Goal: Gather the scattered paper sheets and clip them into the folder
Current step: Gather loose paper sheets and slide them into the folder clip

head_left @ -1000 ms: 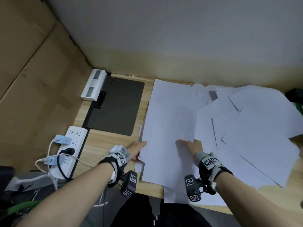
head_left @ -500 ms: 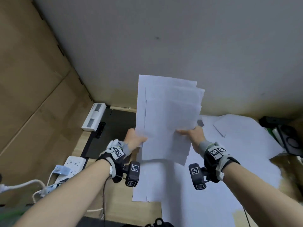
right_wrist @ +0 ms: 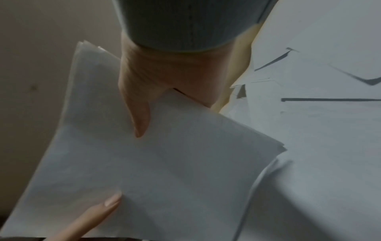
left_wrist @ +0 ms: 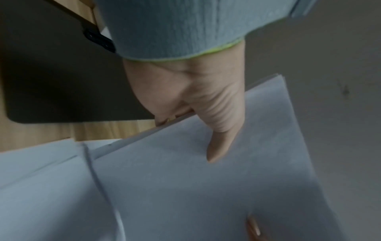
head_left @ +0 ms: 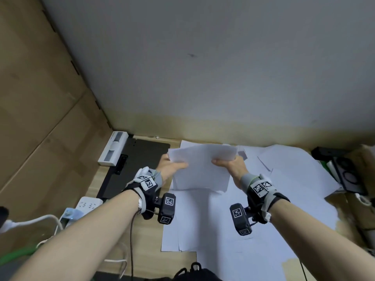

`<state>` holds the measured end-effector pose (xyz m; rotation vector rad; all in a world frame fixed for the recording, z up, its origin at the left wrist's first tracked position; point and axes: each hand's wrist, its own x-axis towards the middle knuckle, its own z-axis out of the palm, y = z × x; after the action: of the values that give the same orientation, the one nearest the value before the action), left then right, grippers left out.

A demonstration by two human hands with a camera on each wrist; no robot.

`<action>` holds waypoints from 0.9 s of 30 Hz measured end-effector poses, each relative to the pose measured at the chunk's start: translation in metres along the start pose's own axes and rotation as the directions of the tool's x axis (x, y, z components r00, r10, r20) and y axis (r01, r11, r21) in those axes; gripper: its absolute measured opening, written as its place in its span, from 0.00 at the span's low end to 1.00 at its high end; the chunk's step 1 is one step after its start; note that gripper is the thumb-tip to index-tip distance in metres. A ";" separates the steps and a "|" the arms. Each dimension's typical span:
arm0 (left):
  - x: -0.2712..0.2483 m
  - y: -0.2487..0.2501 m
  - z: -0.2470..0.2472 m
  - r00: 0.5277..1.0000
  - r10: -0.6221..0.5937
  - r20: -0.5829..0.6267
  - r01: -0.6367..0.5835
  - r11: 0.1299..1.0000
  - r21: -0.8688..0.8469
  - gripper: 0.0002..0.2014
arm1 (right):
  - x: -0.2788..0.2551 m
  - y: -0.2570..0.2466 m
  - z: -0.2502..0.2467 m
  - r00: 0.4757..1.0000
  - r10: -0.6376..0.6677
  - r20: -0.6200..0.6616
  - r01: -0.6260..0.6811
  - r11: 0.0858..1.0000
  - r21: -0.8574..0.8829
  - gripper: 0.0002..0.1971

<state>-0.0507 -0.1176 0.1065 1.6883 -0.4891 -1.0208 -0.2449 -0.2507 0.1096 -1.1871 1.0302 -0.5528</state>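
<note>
Both hands hold a stack of white paper sheets (head_left: pixel 199 169) up above the desk. My left hand (head_left: pixel 171 165) pinches its left edge, thumb on top (left_wrist: pixel 218 130), the other fingers hidden under the stack (left_wrist: pixel 206 187). My right hand (head_left: pixel 229 164) pinches the right edge the same way, thumb (right_wrist: pixel 140 117) on the sheets (right_wrist: pixel 164 163). More loose sheets (head_left: pixel 288 179) lie scattered over the desk beneath and to the right. The dark folder (head_left: pixel 140 157) lies open flat at the back left, its black clip (head_left: pixel 121 164) on its left edge.
A white box (head_left: pixel 113 148) stands beside the folder by the cardboard wall. A white power strip (head_left: pixel 87 205) with plugs and cables sits at the desk's left front. Dark devices (head_left: pixel 345 175) crowd the right edge. The grey wall rises right behind the desk.
Both hands lifted the stack off the desk, held it upright, then lowered it and tipped its top away, toward the wall. The head view has shifted upward.
</note>
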 end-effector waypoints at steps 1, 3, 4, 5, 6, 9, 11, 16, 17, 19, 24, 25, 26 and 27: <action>0.003 0.004 0.001 1.000 0.016 0.000 -0.016 1.000 -0.014 0.21 | 0.004 -0.005 0.000 1.000 -0.020 -0.006 0.020 1.000 0.016 0.13; 0.004 0.014 0.001 0.999 0.049 0.001 -0.049 0.998 -0.040 0.19 | 0.008 -0.011 -0.002 0.998 -0.055 -0.008 0.055 0.997 0.061 0.14; 0.005 0.016 0.000 0.999 0.052 0.003 -0.052 0.998 -0.047 0.18 | 0.010 -0.009 -0.004 0.998 -0.060 0.003 0.060 0.996 0.070 0.15; 0.006 0.016 -0.002 0.998 0.057 0.004 -0.057 0.998 -0.032 0.18 | 0.012 -0.003 -0.005 0.998 -0.050 0.026 0.048 0.997 0.062 0.16; 0.006 0.011 -0.003 0.999 0.052 -0.002 -0.052 0.999 -0.005 0.18 | 0.013 0.006 -0.006 0.998 -0.019 0.056 0.018 0.999 0.029 0.18; 0.006 -0.010 -0.001 0.998 0.019 -0.053 -0.015 0.996 0.089 0.17 | 0.014 0.036 -0.001 0.994 0.078 0.070 -0.071 0.992 -0.105 0.20; 0.009 -0.013 0.002 0.997 0.009 -0.082 -0.001 0.996 0.091 0.15 | 0.019 0.041 0.005 0.996 0.082 0.022 -0.080 0.993 -0.088 0.20; 0.024 -0.009 0.000 0.997 -0.049 -0.058 0.051 0.998 0.028 0.13 | 0.034 0.042 0.004 0.998 0.066 0.009 -0.065 0.997 -0.050 0.16; 0.028 -0.015 -0.002 0.997 -0.060 -0.052 0.062 0.998 0.032 0.14 | 0.037 0.049 0.005 0.997 0.079 0.020 -0.077 0.994 -0.079 0.17; 0.030 -0.029 -0.002 0.997 -0.068 -0.035 0.069 0.997 0.037 0.16 | 0.038 0.062 0.007 0.993 0.114 0.022 -0.110 0.985 -0.134 0.18; 0.063 -0.066 -0.015 0.988 -0.147 0.037 0.130 0.950 0.283 0.16 | 0.063 0.071 0.012 0.988 0.114 -0.107 -0.123 0.989 -0.082 0.09; 0.071 -0.076 -0.021 0.987 -0.160 0.029 0.133 0.901 0.413 0.20 | 0.067 0.071 0.011 0.983 0.111 -0.149 -0.123 0.989 -0.076 0.10; 0.077 -0.086 -0.028 0.985 -0.174 0.008 0.141 0.823 0.551 0.25 | 0.068 0.072 0.009 0.977 0.115 -0.181 -0.131 0.988 -0.079 0.11; 0.082 -0.099 -0.036 0.979 -0.203 -0.027 0.168 0.722 0.671 0.30 | 0.073 0.075 0.008 0.972 0.128 -0.198 -0.149 0.984 -0.093 0.11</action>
<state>0.0083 -0.1223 -0.0131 2.4049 -0.8029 -1.1035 -0.2162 -0.2819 0.0139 -1.1612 1.3114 -0.5136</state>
